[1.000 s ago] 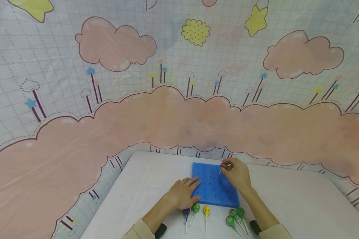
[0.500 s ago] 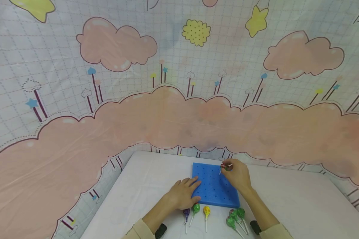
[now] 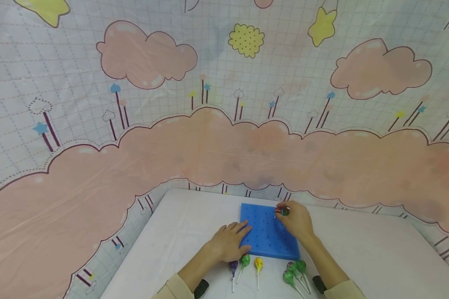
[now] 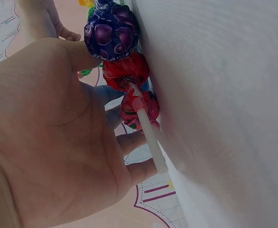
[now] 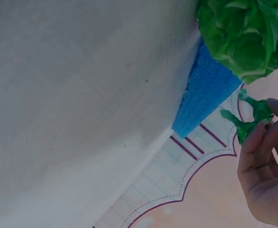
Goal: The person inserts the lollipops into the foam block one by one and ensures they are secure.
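Note:
A blue foam board [image 3: 263, 236] with rows of small holes lies on the white table. My left hand [image 3: 228, 243] rests with extended fingers on its left edge. In the left wrist view, a purple-wrapped lollipop [image 4: 112, 33] and two red-wrapped lollipops, one with its white stick [image 4: 151, 142] showing, lie near the palm. My right hand [image 3: 297, 218] pinches a lollipop [image 3: 278, 210] by its wrapped head over the board's far right corner. The right wrist view shows two green wrapped lollipop heads [image 5: 245, 128] at the fingertips; whether both are held is unclear.
In front of the board lie a purple lollipop [image 3: 233, 268], a green one [image 3: 245, 261] and a yellow one [image 3: 258, 264]. Several green-wrapped lollipops [image 3: 289, 276] lie at the front right, near the right forearm. A patterned cloth [image 3: 224, 153] hangs behind the table.
The right hand and its lollipop have dipped slightly at the far right corner of the board, and the fingers have shifted a little. The left hand stays where it was.

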Available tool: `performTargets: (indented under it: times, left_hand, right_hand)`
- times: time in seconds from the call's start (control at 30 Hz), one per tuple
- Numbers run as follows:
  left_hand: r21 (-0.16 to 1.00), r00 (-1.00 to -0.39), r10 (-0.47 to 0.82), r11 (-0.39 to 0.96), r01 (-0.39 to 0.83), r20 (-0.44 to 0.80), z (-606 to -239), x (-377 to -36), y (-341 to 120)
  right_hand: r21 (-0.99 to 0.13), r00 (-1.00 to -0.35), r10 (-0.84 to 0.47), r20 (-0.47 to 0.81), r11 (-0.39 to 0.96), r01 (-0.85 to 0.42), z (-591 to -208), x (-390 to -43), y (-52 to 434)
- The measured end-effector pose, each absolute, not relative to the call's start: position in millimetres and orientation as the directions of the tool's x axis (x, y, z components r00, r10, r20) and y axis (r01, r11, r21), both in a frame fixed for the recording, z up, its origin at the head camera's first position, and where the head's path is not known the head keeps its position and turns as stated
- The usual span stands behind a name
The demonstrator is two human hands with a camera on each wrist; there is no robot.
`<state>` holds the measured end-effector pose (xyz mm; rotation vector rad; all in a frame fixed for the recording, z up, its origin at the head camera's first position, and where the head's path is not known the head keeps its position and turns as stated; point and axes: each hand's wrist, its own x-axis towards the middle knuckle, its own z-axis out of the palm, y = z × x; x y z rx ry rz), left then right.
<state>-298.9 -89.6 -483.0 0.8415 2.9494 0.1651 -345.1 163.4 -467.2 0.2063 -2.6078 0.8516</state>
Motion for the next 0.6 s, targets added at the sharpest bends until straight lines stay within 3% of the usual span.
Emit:
performTargets:
  times: [0.6]
  left_hand:
    - [0.125, -0.851, 0.523, 0.848, 0.515, -0.050, -479.9, -295.8, -89.2]
  right_hand:
    - [-0.495, -0.905, -0.048, 0.422, 0.825, -0.274, -464.8, -344.9, 166.0]
